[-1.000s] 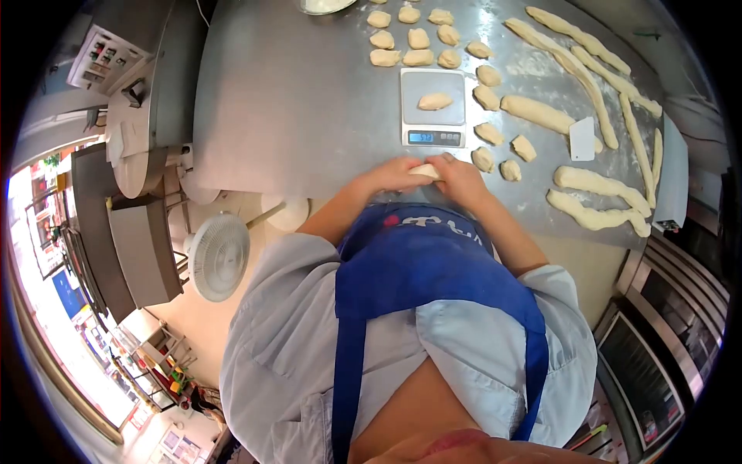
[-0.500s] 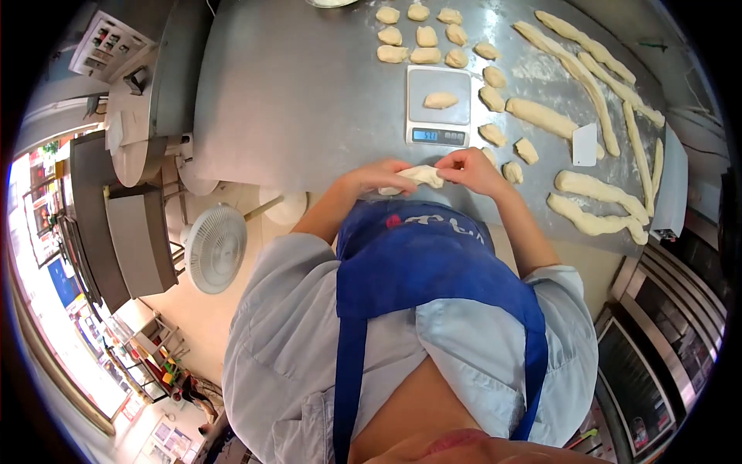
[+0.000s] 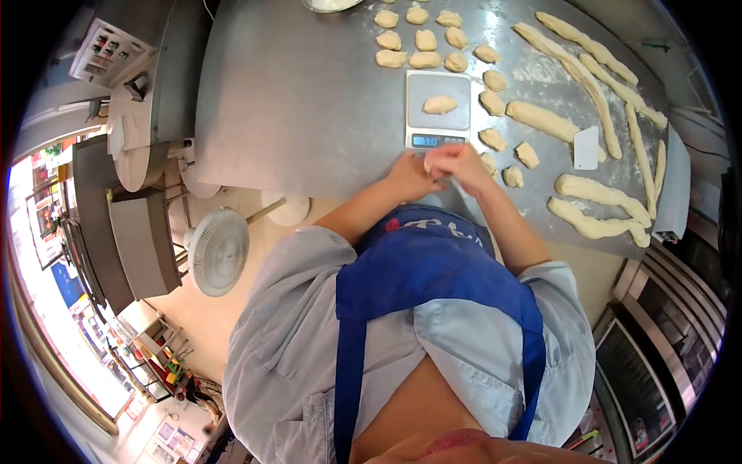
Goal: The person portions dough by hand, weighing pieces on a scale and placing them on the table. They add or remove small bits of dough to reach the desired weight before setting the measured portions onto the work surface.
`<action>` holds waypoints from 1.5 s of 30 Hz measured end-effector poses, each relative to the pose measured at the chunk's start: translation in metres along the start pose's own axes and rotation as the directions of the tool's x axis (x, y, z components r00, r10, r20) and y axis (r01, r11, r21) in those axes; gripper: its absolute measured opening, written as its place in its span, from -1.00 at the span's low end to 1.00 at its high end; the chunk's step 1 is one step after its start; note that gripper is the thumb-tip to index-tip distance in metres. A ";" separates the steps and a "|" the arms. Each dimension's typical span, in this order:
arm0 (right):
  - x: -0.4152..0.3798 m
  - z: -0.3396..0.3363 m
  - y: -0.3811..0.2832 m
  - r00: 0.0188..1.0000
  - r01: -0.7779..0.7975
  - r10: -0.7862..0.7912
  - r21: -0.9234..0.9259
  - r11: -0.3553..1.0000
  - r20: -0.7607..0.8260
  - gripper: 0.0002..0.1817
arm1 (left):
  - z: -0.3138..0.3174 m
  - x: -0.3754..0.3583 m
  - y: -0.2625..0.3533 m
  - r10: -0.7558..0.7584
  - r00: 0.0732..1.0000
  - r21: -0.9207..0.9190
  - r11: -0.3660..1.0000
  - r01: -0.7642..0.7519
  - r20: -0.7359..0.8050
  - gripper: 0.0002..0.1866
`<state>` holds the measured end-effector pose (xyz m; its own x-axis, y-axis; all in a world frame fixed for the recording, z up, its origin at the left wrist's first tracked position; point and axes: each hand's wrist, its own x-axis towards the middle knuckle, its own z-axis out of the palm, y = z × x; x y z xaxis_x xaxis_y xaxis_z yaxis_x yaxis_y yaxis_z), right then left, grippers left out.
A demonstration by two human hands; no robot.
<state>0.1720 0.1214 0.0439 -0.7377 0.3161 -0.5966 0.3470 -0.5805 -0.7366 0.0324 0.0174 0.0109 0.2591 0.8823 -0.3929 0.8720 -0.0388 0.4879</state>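
Observation:
My left hand point(image 3: 412, 177) is closed round a piece of dough that is almost wholly hidden, in front of the scale point(image 3: 416, 121). Beside it, touching it, my right hand point(image 3: 459, 164) has its fingers pinched together on the same dough. One dough lump point(image 3: 440, 104) lies on the scale's plate, and the blue display is lit just beyond my hands. Several cut dough pieces point(image 3: 425, 60) sit in rows behind the scale and down its right side.
A thick dough roll point(image 3: 541, 119) lies right of the scale, touching a white scraper point(image 3: 586, 148). Long dough strips point(image 3: 578, 71) spread over the floured right side of the steel table point(image 3: 286, 100). A bowl point(image 3: 331, 5) stands at the far edge; a fan point(image 3: 219, 252) is at left.
My hands have come together, the left moving right and the right moving slightly left. The dough that showed between them is now mostly covered by my fingers.

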 end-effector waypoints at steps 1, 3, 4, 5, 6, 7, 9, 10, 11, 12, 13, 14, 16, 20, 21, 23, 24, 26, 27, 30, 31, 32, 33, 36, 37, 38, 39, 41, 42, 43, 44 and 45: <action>0.010 -0.006 -0.015 0.959 0.156 -0.182 -0.134 0.979 -0.218 -0.77 | -0.002 -0.001 0.003 -0.006 0.997 0.126 0.992 0.016 -0.078 -0.36; 0.033 -0.025 -0.029 0.836 0.267 -0.372 -0.292 0.918 -0.403 -0.71 | -0.005 -0.005 0.004 -0.010 0.995 0.048 0.999 0.014 -0.095 -0.34; 0.047 -0.042 -0.031 0.731 0.269 -0.496 -0.471 0.840 -0.468 -0.69 | -0.006 -0.008 0.003 -0.017 0.994 -0.029 0.999 0.014 -0.111 -0.33; 0.056 -0.053 -0.030 0.611 0.236 -0.619 -0.633 0.738 -0.493 -0.67 | -0.001 -0.009 0.000 -0.014 0.994 -0.027 1.000 0.011 -0.111 -0.33; 0.062 -0.057 -0.028 0.608 0.239 -0.621 -0.632 0.737 -0.494 -0.67 | 0.003 -0.012 -0.003 -0.011 0.980 -0.026 1.000 0.006 -0.198 -0.34; 0.067 -0.059 -0.025 0.612 0.216 -0.691 -0.760 0.613 -0.384 -0.67 | 0.006 -0.015 -0.006 -0.011 0.959 -0.025 1.000 0.004 -0.283 -0.36; 0.075 -0.054 -0.017 0.594 0.211 -0.763 -0.866 0.453 -0.255 -0.74 | 0.005 -0.023 -0.008 -0.158 0.967 -0.034 0.987 0.155 -0.199 -0.39; 0.077 -0.052 -0.014 0.592 0.213 -0.765 -0.866 0.452 -0.254 -0.74 | 0.001 -0.025 -0.008 -0.302 0.946 -0.033 0.953 0.300 -0.115 -0.42; 0.079 -0.050 -0.011 0.566 0.186 -0.773 -0.870 0.457 -0.285 -0.74 | 0.000 -0.026 -0.008 -0.304 0.946 -0.034 0.953 0.302 -0.117 -0.42; 0.078 -0.047 -0.010 0.543 0.160 -0.779 -0.873 0.461 -0.312 -0.73 | 0.000 -0.027 -0.007 -0.354 0.932 0.004 0.935 0.355 -0.072 -0.46; 0.076 -0.044 -0.010 0.549 0.163 -0.778 -0.874 0.458 -0.305 -0.73 | 0.001 -0.029 -0.007 -0.405 0.914 0.043 0.913 0.406 -0.029 -0.50; 0.073 -0.042 -0.010 0.478 0.115 -0.833 -0.920 0.376 -0.281 -0.71 | 0.003 -0.031 -0.007 -0.410 0.912 0.039 0.911 0.411 -0.029 -0.50; 0.061 -0.032 -0.015 0.402 0.057 -0.882 -0.954 0.294 -0.248 -0.69 | 0.007 -0.030 -0.012 -0.371 0.924 -0.072 0.928 0.365 -0.091 -0.55; 0.021 -0.012 0.002 0.550 0.301 -0.835 -0.925 0.230 -0.029 -0.50 | 0.021 -0.022 -0.032 -0.393 0.916 -0.534 0.794 0.291 -0.085 -0.53; 0.012 -0.010 0.009 0.662 0.427 -0.720 -0.894 0.134 0.209 -0.45 | 0.017 -0.020 -0.031 -0.346 0.937 -0.651 0.720 0.240 -0.037 -0.52; -0.006 0.008 0.011 0.648 0.397 -0.707 -0.918 -0.004 0.283 -0.41 | 0.008 -0.016 -0.026 -0.284 0.959 -0.753 0.630 0.189 0.002 -0.51; -0.011 0.014 0.012 0.637 0.367 -0.683 -0.920 -0.138 0.357 -0.37 | 0.001 -0.014 -0.022 -0.185 0.981 -0.702 0.692 0.170 0.055 -0.50; -0.010 0.009 0.029 0.739 0.329 -0.619 -0.944 -0.014 0.267 -0.38 | -0.015 -0.012 -0.014 -0.092 0.990 -0.651 0.746 0.141 0.108 -0.49; -0.011 0.012 0.030 0.828 0.278 -0.532 -0.954 0.112 0.179 -0.38 | -0.023 -0.014 -0.010 -0.127 0.985 -0.668 0.724 0.173 0.117 -0.47; -0.018 0.018 0.030 0.784 0.217 -0.620 -0.953 0.212 0.040 -0.46 | -0.034 -0.023 -0.008 -0.151 0.973 -0.731 0.642 0.231 0.174 -0.41; -0.018 0.017 0.031 0.782 0.213 -0.623 -0.953 0.214 0.035 -0.46 | -0.035 -0.024 -0.009 -0.137 0.966 -0.776 0.575 0.257 0.218 -0.37; -0.017 0.013 0.033 0.825 0.238 -0.556 -0.955 0.176 0.104 -0.53 | -0.032 -0.023 -0.011 -0.134 0.967 -0.776 0.577 0.255 0.218 -0.37; -0.018 0.013 0.031 0.861 0.269 -0.479 -0.953 0.140 0.173 -0.59 | -0.028 -0.021 -0.015 -0.114 0.968 -0.672 0.701 0.239 0.225 -0.37; -0.014 0.028 0.023 0.918 0.237 -0.320 -0.971 -0.035 0.235 -0.74 | -0.018 -0.012 -0.023 -0.023 0.967 -0.553 0.817 0.163 0.252 -0.42; -0.014 0.031 0.018 0.917 0.239 -0.320 -0.970 -0.034 0.237 -0.74 | -0.015 -0.007 -0.023 0.056 0.962 -0.556 0.824 0.106 0.266 -0.47; -0.013 0.034 0.014 0.933 0.236 -0.253 -0.966 -0.108 0.257 -0.78 | -0.013 -0.003 -0.023 0.055 0.962 -0.556 0.824 0.107 0.268 -0.47; -0.013 0.035 0.010 0.946 0.236 -0.184 -0.955 -0.182 0.269 -0.81 | -0.013 0.001 -0.022 0.007 0.936 -0.492 0.852 0.178 0.351 -0.49; -0.015 0.038 0.005 0.962 0.208 -0.134 -0.958 -0.195 0.236 -0.84 | -0.009 0.001 -0.019 -0.043 0.900 -0.422 0.873 0.245 0.433 -0.52; -0.015 0.038 0.005 0.975 0.183 -0.087 -0.960 -0.213 0.205 -0.87 | -0.015 -0.005 -0.010 -0.147 0.922 -0.279 0.925 0.256 0.360 -0.60; -0.014 0.036 0.010 0.975 0.185 -0.084 -0.960 -0.212 0.206 -0.87 | -0.021 -0.010 -0.003 -0.238 0.934 -0.130 0.951 0.280 0.266 -0.67; -0.012 0.032 0.020 0.953 0.229 -0.161 -0.957 -0.180 0.258 -0.86 | -0.026 -0.015 0.001 -0.240 0.933 -0.132 0.950 0.282 0.267 -0.67; -0.010 0.030 0.025 0.921 0.278 -0.238 -0.948 -0.153 0.308 -0.84 | -0.033 -0.021 0.001 -0.199 0.956 0.066 0.980 0.188 0.216 -0.74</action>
<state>0.1710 0.0814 0.0412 -0.9405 0.1984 -0.2757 0.2914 0.8883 -0.3550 0.0142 0.0145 0.0455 0.1641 0.7502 -0.6405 0.9309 0.0971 0.3522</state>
